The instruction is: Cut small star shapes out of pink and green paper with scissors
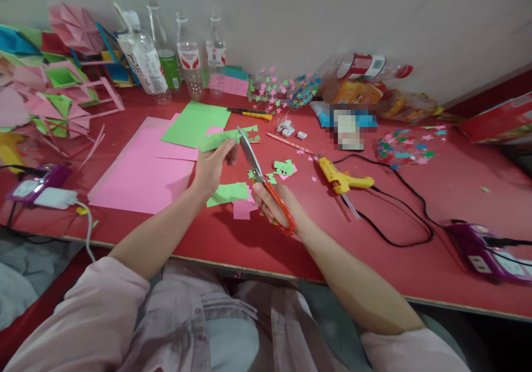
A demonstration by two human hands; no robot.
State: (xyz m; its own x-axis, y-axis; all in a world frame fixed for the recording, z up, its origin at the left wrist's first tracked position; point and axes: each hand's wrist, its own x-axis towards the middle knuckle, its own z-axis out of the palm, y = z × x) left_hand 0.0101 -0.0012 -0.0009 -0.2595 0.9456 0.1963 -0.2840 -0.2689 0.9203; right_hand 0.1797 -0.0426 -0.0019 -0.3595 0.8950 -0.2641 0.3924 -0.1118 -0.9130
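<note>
My left hand (214,164) pinches a strip of green paper (220,139), held up over the table. In my right hand (272,203) is a pair of scissors with orange-red handles (280,208). Its blades (251,154) point up and away, with the tip at the right end of the strip. Below the hands lie another green paper piece (228,193) and pink paper scraps (245,208). Green scraps with star-shaped cuts (284,167) rest just beyond the scissors. Pink sheets (145,167) and a green sheet (195,123) lie to the left.
A yellow glue gun (341,177) lies on the right, its black cord running to a purple power strip (482,250). Several bottles (189,56) stand by the wall. Paper stars (282,89) are heaped at the back. Folded paper pieces (58,89) fill the left. A yellow cutter (257,115) lies behind.
</note>
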